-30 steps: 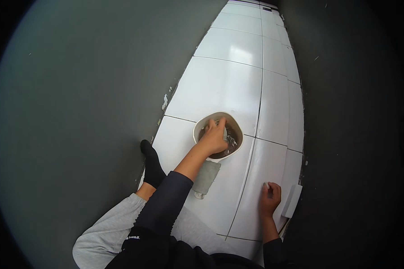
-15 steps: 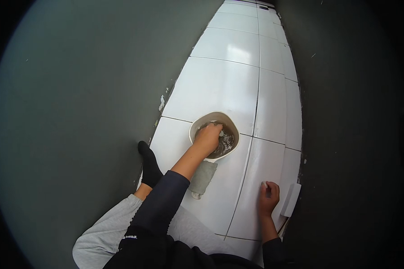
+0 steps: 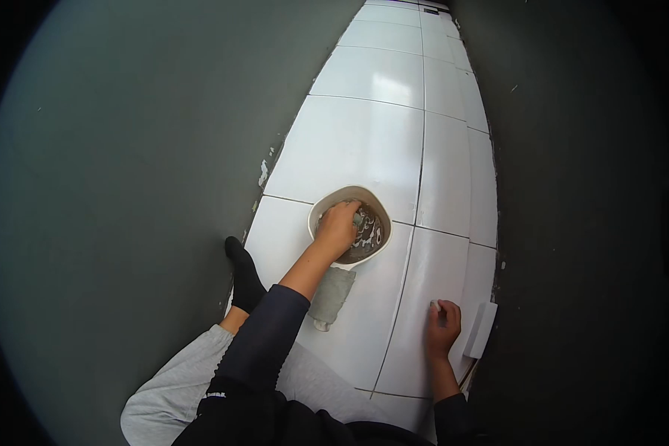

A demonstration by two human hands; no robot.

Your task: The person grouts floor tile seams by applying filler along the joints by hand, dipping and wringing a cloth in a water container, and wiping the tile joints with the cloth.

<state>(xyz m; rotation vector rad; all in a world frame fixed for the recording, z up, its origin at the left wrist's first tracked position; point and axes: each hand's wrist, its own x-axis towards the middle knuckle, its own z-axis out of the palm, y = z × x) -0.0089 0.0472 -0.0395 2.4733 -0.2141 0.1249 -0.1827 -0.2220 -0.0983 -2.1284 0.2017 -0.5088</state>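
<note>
My left hand [image 3: 337,227] reaches down into a cream-coloured dipper [image 3: 314,239] of murky water. Its fingers are closed around a small pale greenish piece [image 3: 358,220], mostly hidden by the hand and too unclear to name. A folded grey cloth [image 3: 331,296] lies over the dipper's handle, whose whitish end [image 3: 322,325] pokes out below. Off to the right, my right hand [image 3: 444,331] is held above the tiles, thumb and forefinger pinched on a tiny whitish thing [image 3: 435,304] that I cannot make out.
White glossy tiles [image 3: 357,134] run away in a long strip, with dark grey surfaces [image 3: 141,149] on both sides. A white block [image 3: 481,330] lies at the right edge. My leg in grey trousers [image 3: 178,372] and a black-socked foot [image 3: 244,275] are at the left.
My left hand has shifted slightly inside the dipper, and more of the greenish piece shows by its fingers. The right hand stays nearly still. The whole view has slid slightly.
</note>
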